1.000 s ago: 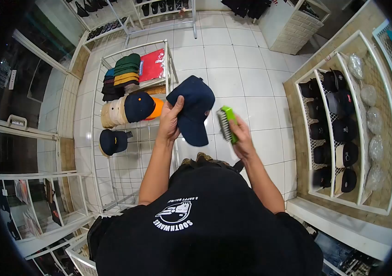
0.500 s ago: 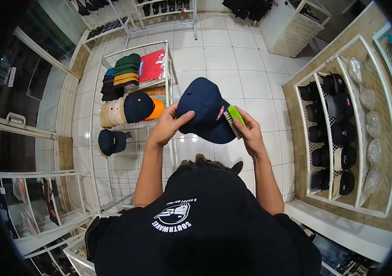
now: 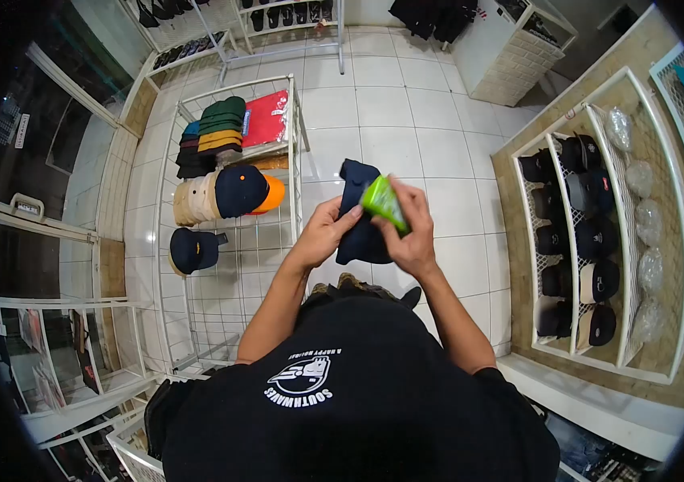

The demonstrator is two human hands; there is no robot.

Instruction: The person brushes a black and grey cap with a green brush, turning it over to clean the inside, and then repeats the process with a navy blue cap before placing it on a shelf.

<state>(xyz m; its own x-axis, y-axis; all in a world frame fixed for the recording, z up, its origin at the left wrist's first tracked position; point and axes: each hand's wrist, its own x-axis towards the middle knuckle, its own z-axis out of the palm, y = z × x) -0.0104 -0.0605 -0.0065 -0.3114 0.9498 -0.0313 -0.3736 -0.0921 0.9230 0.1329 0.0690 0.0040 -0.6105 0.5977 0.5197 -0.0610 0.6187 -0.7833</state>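
A dark navy cap (image 3: 354,186) is held up in front of my chest, turned so that it looks narrow. My left hand (image 3: 324,233) grips its left side, with the thumb on the fabric. My right hand (image 3: 414,233) is closed round a bright green brush (image 3: 384,202), which lies against or just over the cap's right part. The brush's bristles are hidden, and its green back is slightly blurred. Part of the cap is behind the brush and my right fingers.
To the left, a white wire rack (image 3: 298,161) bears stacked caps (image 3: 220,124), a red packet (image 3: 266,116) and a separate dark cap (image 3: 193,251). On the right stands a white slanted shelf (image 3: 528,233) with rows of caps. A brick-patterned counter (image 3: 510,68) is at the back.
The cap has been turned and now looks narrower, its red patch out of sight. My right hand and the brush have moved left and over the cap.
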